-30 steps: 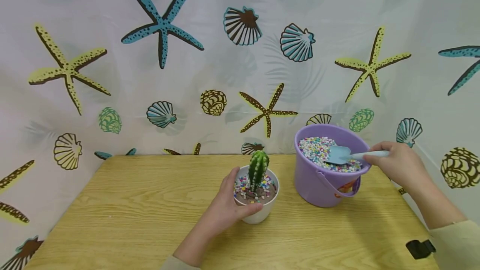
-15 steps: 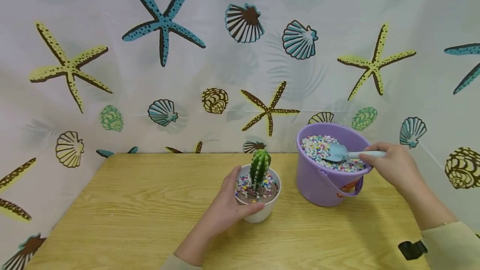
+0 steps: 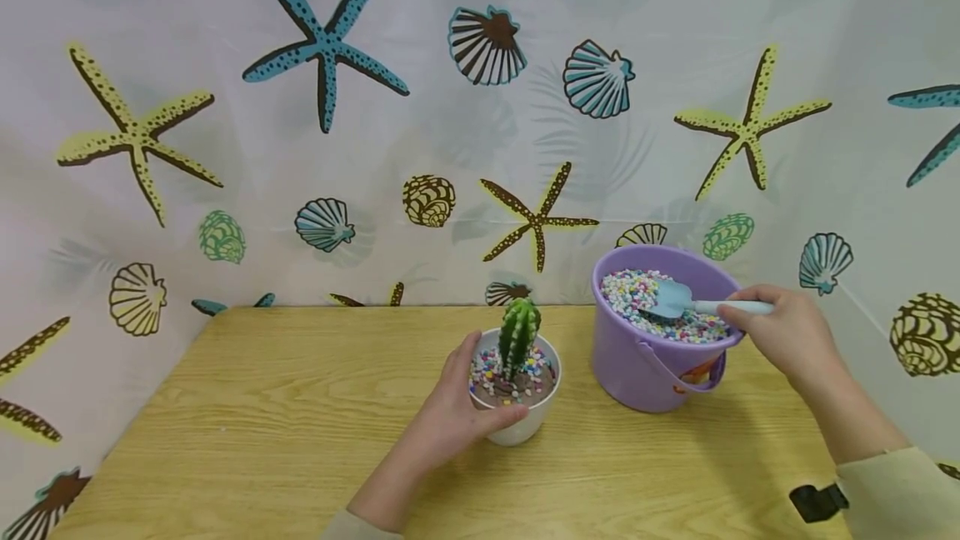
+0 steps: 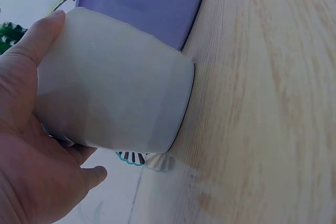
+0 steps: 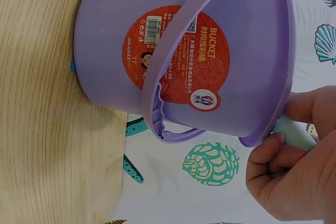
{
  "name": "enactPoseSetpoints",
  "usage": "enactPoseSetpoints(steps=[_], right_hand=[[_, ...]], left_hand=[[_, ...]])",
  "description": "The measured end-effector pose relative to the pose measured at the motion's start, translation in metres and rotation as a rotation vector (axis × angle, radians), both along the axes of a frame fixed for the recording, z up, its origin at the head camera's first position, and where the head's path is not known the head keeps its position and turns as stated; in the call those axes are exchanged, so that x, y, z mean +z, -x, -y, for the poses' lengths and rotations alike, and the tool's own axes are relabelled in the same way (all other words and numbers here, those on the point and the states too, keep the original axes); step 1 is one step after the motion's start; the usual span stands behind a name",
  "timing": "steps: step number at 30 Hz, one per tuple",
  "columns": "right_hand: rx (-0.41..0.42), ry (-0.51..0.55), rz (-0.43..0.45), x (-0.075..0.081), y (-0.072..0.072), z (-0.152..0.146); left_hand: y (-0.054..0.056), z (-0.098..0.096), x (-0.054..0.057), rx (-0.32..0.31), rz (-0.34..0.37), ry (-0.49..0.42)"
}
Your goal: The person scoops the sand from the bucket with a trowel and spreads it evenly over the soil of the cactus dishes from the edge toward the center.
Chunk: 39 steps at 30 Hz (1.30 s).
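Scoop [image 3: 669, 299] has slid slightly farther across the beads [image 3: 624, 292] in the bucket [image 3: 637, 375]; looks bare, so likely no load yet. Right hand [image 3: 791, 330] pinches it at bucket's right rim; left hand [image 3: 456, 413] clamped on pot [image 4: 115, 82], left of bucket.

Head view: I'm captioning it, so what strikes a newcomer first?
A purple plastic bucket of small multicoloured pebbles stands right of centre, the right hand holding a light-blue shovel over it. Left of it, the left hand holds a round white pot with a green ribbed cactus. Behind hangs a white starfish-printed sheet.
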State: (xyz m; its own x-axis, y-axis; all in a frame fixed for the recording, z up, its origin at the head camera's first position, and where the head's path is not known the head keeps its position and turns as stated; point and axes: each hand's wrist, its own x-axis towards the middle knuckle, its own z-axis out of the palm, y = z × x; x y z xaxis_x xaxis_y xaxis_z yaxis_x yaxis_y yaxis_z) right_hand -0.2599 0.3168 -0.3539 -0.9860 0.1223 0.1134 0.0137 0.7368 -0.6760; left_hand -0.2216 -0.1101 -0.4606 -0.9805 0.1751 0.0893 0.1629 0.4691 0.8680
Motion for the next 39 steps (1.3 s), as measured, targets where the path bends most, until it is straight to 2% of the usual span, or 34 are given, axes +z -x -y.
enactPoseSetpoints(steps=[16,22,28,39], right_hand=[[-0.04,0.133,0.018,-0.005,-0.002,0.003],[-0.05,0.159,0.0,-0.008,0.001,0.002],[-0.055,0.204,-0.027,-0.012,-0.001,0.0],[-0.079,0.293,-0.027,-0.016,-0.005,0.001]], left_hand=[[-0.001,0.0,0.001,-0.005,-0.007,-0.012],[0.0,0.0,0.001,-0.002,0.012,-0.018],[0.001,0.0,0.0,-0.003,-0.001,-0.014],[0.001,0.0,-0.002,0.004,-0.005,-0.007]])
